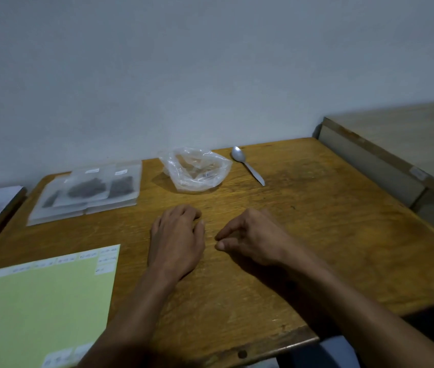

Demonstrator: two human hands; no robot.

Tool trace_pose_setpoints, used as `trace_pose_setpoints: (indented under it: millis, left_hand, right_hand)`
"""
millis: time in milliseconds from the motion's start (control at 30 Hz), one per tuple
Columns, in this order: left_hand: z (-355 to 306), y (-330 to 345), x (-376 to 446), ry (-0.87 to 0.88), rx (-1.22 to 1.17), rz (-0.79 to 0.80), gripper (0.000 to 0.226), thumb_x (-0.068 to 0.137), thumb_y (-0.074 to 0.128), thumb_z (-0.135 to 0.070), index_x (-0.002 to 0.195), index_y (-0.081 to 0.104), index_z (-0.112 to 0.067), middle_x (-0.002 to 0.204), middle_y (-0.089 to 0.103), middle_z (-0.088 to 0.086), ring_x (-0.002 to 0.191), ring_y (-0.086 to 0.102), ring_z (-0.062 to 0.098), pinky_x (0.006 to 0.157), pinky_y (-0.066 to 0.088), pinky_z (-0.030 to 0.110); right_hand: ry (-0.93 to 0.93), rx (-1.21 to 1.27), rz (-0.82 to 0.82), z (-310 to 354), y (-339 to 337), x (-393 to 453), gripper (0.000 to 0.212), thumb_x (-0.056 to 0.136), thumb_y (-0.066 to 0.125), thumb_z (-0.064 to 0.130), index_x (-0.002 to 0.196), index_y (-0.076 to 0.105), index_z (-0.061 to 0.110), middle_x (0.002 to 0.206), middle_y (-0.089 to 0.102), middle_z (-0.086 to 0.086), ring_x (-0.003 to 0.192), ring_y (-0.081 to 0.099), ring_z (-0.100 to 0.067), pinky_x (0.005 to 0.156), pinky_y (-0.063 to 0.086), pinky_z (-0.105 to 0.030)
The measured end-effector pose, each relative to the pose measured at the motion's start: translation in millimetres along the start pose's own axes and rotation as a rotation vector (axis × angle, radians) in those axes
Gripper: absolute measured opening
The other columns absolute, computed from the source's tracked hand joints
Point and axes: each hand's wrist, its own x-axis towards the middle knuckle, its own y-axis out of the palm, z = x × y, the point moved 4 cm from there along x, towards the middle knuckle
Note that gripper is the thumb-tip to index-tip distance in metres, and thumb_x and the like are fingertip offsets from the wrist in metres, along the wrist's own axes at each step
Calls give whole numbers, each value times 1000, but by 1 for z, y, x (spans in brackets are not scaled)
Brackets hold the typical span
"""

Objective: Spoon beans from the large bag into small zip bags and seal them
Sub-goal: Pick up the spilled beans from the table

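Both hands rest on the wooden table [316, 235] near the middle of its front half, and neither holds anything: the left hand [176, 240] lies palm down with its fingers loosely curled, and the right hand [253, 240], just beside it, has finger and thumb tips drawn close together but nothing visible between them. The large bag [196, 168] sits toward the back edge, crumpled and slack, its mouth gaping roughly upward and toward the wall; only a few dark bits show inside, so it looks nearly emptied. The spoon [247, 166] lies flat just to the right of it, apart from it and untouched — bowl toward the back edge, handle running diagonally forward and to the right, an easy reach for the right hand. The small zip bags [88, 189] are stacked at the back left corner, overlapping, with dark beans inside and their long sides running roughly from the front edge to the back; they seem set aside as finished, though whether the zips are closed is too blurred to tell. A pale green sheet [41, 306] with small labels covers the front left corner — probably the source of the white labels on the bags.
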Motion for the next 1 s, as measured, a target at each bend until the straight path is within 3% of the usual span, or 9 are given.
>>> trace_pose_setpoints:
  millis: [100,200,267,333,433,533,600,700,1000]
  left_hand:
    - [-2,0,-1,4,6,3,25,100,48,-35,120,62,-27,121,61,-9,119,49,12,106,38,39]
    - [-6,2,-1,-6,18,10,26,101,49,-33,121,62,-26,124,61,-7,121,49,14,106,38,40]
    - [-13,6,-1,11,2,20,26,100,50,-33,121,64,-24,124,62,-6,121,50,16,106,38,41]
    - [-26,12,-1,49,-11,39,27,100,50,-33,121,64,-24,124,62,-5,119,51,17,106,39,41]
    - [-50,21,-3,101,-27,68,28,100,50,-34,122,64,-22,122,62,-4,119,51,18,105,39,41]
    - [-69,27,-7,152,-33,88,29,100,51,-34,122,64,-21,122,62,-2,121,50,20,105,39,42]
    - [-74,29,-8,163,-26,89,30,100,51,-35,123,64,-20,124,62,-2,122,49,20,106,38,41]
    - [-73,29,-8,160,-22,91,31,100,52,-35,123,64,-20,125,62,-1,122,50,21,105,39,41]
    - [-70,30,-11,184,-33,84,32,100,51,-36,124,64,-20,124,62,-3,122,50,21,106,39,43]
  right_hand:
    - [0,42,-18,1,0,-4,10,89,73,33,91,79,25,66,67,21,62,58,7,60,42,-16]
    - [281,672,-81,-19,-10,-19,15,94,65,23,82,70,14,66,64,12,60,57,0,57,41,-20]
    - [404,1157,-132,-34,-16,-33,21,97,53,21,79,60,13,66,52,4,54,46,-8,50,32,-23]
    - [462,1295,-213,-47,-24,-50,26,98,41,22,81,58,14,68,49,-1,54,42,-11,48,31,-24]
    - [459,814,-295,-52,-37,-78,29,101,49,30,82,66,15,83,61,-2,70,56,-14,61,43,-27]
    - [304,333,-194,-47,-38,-101,21,91,64,47,87,74,29,85,72,5,79,67,-11,70,57,-34]
    - [248,122,-98,-49,-30,-111,23,83,70,54,96,75,36,91,74,12,83,67,-1,72,58,-26]
    - [193,26,-131,-53,-23,-117,36,79,73,58,107,75,35,103,75,15,96,66,3,83,59,-29]
    - [221,42,-182,-43,-16,-112,12,95,62,39,92,68,30,83,70,9,80,65,-4,75,58,-32]
